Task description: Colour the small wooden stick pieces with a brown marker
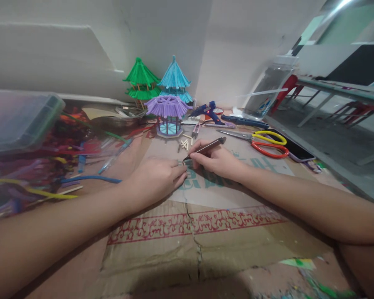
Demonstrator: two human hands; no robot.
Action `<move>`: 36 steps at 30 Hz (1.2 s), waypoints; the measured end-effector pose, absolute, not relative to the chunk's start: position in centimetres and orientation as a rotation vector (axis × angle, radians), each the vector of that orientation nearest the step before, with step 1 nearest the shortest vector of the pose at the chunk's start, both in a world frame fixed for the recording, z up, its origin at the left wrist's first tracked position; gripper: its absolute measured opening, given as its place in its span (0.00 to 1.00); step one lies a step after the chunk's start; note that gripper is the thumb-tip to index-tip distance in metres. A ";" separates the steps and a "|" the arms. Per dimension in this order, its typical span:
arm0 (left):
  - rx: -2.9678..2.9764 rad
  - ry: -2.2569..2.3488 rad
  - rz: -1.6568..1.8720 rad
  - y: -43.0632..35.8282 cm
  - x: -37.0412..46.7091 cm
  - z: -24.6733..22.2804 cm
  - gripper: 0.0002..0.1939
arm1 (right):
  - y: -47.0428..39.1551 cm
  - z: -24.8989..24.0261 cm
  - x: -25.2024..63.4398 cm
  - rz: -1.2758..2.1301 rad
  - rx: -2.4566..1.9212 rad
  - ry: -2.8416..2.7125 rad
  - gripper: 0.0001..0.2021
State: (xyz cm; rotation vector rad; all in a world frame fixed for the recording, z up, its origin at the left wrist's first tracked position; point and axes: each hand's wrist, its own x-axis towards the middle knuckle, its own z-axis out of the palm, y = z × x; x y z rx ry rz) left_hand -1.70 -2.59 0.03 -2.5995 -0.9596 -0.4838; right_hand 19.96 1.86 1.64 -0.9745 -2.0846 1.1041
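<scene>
In front of the small purple-roofed craft pavilion [167,109], the right hand [212,161] grips a slim dark-brown pen [209,147], its tip at a small pale stick [183,163] pinched by the left hand [160,174], short cream sticks [184,144] lying nearer that pavilion

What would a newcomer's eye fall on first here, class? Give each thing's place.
Most striking is the cluster near the wall: a green model pavilion and a light-blue one behind a purple one. Next comes the dark pen in the right hand, its tip by the fingers of the left hand mid-view. Scissors with yellow and red handles lie beyond the right hand.
</scene>
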 end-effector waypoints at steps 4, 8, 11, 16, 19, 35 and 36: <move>-2.592 -0.971 -0.462 -2.7 -1.6 0.0 0.14 | 1.8 1.7 19.9 1.098 -0.966 -2.106 0.06; -2.602 -0.978 -0.451 -2.7 -1.7 0.1 0.14 | 1.8 1.8 19.9 1.094 -0.987 -2.104 0.05; -2.610 -0.997 -0.423 -2.7 -1.7 0.1 0.14 | 1.8 1.8 20.0 1.093 -1.005 -2.094 0.06; -2.608 -0.997 -0.421 -2.7 -1.6 0.1 0.14 | 1.8 1.7 20.1 1.097 -0.974 -2.107 0.05; -2.608 -0.996 -0.416 -2.7 -1.6 0.1 0.14 | 1.9 1.7 20.1 1.102 -0.973 -2.099 0.06; -2.599 -0.982 -0.423 -2.7 -1.6 0.2 0.14 | 2.0 1.5 20.0 1.104 -0.977 -2.090 0.06; -2.599 -0.985 -0.423 -2.7 -1.6 0.2 0.14 | 2.0 1.5 20.0 1.108 -0.973 -2.093 0.06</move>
